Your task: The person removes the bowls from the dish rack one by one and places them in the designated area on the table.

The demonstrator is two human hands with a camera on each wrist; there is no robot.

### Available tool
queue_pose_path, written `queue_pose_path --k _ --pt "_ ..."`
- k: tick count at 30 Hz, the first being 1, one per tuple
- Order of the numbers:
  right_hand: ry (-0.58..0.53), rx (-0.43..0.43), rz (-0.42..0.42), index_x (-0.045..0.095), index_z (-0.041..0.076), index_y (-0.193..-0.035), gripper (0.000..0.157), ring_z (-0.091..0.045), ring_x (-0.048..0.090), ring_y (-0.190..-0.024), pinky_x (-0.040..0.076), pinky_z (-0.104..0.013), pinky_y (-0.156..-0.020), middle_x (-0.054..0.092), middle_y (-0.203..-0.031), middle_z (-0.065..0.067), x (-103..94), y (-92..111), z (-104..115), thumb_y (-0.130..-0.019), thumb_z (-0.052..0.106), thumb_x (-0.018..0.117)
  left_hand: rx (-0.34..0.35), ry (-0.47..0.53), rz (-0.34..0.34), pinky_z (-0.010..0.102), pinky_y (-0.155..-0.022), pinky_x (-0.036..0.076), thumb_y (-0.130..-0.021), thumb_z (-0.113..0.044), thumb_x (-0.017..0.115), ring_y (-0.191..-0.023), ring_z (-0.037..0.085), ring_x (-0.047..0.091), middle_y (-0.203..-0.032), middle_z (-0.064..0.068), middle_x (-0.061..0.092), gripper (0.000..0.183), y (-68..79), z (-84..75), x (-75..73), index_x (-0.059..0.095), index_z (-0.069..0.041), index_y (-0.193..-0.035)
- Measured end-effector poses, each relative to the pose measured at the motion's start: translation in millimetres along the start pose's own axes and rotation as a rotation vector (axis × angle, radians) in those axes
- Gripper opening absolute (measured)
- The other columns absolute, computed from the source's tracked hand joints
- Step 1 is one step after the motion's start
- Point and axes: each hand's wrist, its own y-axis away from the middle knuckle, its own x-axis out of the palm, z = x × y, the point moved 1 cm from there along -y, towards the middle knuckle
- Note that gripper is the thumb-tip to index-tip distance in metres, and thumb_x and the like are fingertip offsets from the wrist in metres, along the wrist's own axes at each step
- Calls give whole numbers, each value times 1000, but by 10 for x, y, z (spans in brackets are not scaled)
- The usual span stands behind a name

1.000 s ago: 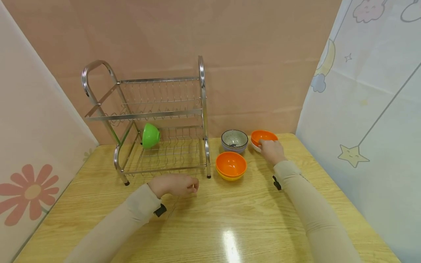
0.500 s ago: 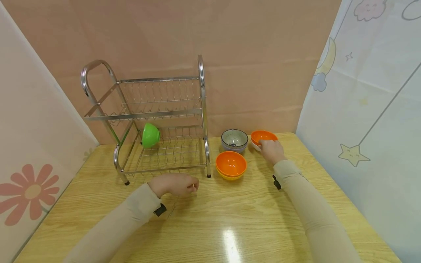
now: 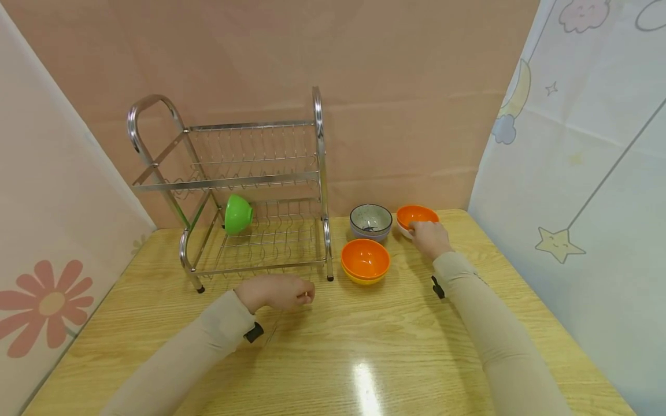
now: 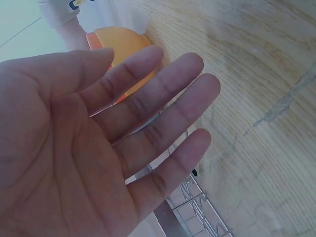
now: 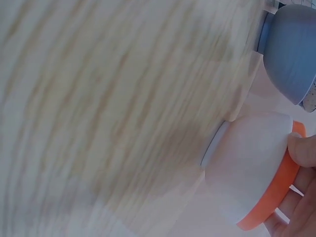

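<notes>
My right hand (image 3: 432, 240) is at the back right, pinching the rim of an orange bowl (image 3: 418, 214). That bowl sits nested in a white bowl (image 5: 247, 160), which stands on the wooden table. In the right wrist view the thumb lies against the orange rim (image 5: 269, 202), with other fingers partly hidden past it. My left hand (image 3: 276, 291) hovers near the table in front of the dish rack, holding nothing. Its fingers are relaxed and slightly bent in the left wrist view, palm (image 4: 74, 143) showing. A second orange bowl (image 3: 366, 259) rests inside a yellow bowl (image 4: 123, 42) between the hands.
A two-tier metal dish rack (image 3: 255, 180) stands at the left back, with a green bowl (image 3: 238, 215) tilted on its side on the lower tier. A speckled grey bowl (image 3: 371, 218) sits in a lilac bowl (image 5: 291, 49) left of the right hand. Cloth walls enclose the table.
</notes>
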Motion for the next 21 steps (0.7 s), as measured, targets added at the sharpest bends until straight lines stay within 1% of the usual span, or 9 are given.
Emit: queue_pose_path --k 6,11,16,19,21 --pt "3 -7 15 69 3 -106 19 -40 67 -85 49 -56 -83 72 -97 -18 -4 2 -13 -96 15 57 -11 8 7 28 -67 42 -104 -21 46 -73 9 48 -99 1 63 19 -4 -11 2 61 -12 -112" --pt "-25 17 39 70 5 -110 22 -40 66 -87 50 -56 -82 72 -100 -18 -11 1 -16 -97 17 56 -4 10 7 27 -66 42 -104 -21 46 -72 9 48 -99 1 63 19 -10 -9 15 61 -12 -112" --pt "-47 15 68 70 5 -109 23 -40 66 -87 51 -55 -82 72 -99 -17 -19 -14 -39 -97 18 55 0 21 11 28 -65 42 -104 -20 45 -71 9 47 -99 2 64 19 -8 -13 17 61 -11 -112" --pt "-67 -4 101 68 4 -109 23 -40 66 -89 50 -56 -83 71 -101 -18 -33 -26 -75 -98 18 53 -1 21 12 28 -65 42 -104 -20 45 -71 9 47 -99 3 63 19 -8 -17 13 61 -11 -111" --pt "-85 -21 135 66 3 -113 26 -41 65 -94 48 -57 -87 70 -106 -19 -54 -33 -96 -99 20 51 -3 19 12 28 -65 42 -104 -20 45 -71 9 48 -99 3 63 19 -10 -20 10 61 -11 -111"
